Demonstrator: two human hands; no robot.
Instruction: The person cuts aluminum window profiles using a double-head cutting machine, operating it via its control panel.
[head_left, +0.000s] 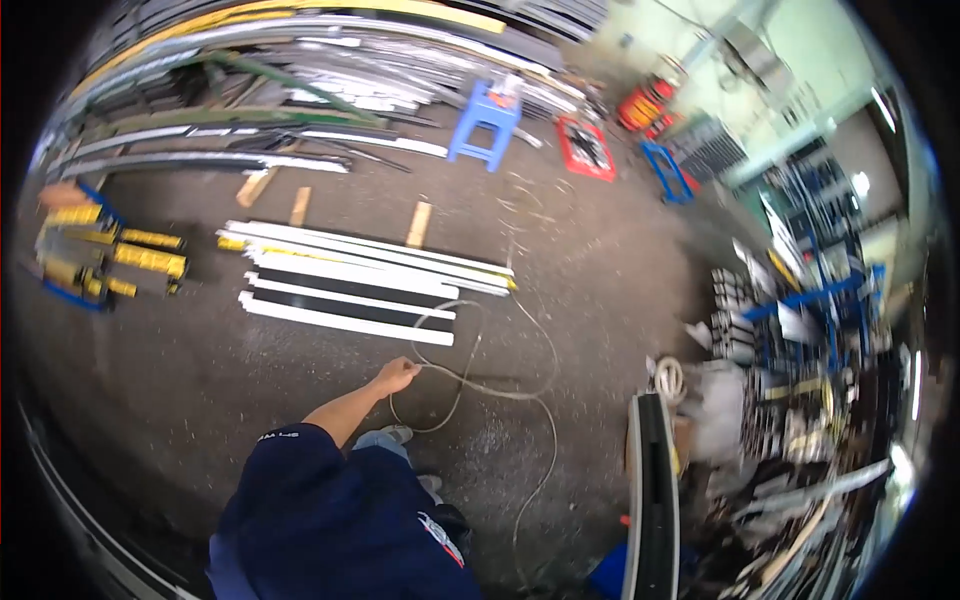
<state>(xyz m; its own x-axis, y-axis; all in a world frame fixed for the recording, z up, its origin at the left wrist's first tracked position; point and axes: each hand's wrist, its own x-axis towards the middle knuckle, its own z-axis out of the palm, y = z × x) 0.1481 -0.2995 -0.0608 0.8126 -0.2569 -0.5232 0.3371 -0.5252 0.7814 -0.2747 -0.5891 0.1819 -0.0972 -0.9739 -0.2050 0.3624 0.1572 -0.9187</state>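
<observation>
My left hand (399,375) reaches out from a dark blue sleeve and is closed around a thin, pale hose (480,385). The hose lies in loose loops on the floor, trailing off toward the back and the bottom of the view. Just beyond the hand, white metal profiles (350,322) lie side by side on the floor, with another bundle of long white and yellow bars (380,257) behind them. My right hand does not show.
A blue stool (485,125) and a red tray of tools (586,148) stand at the back. Yellow-and-blue stands (150,255) are at left. A long profile (652,490) rises at lower right, near cluttered racks (800,320). Stacked bars (300,70) fill the far side.
</observation>
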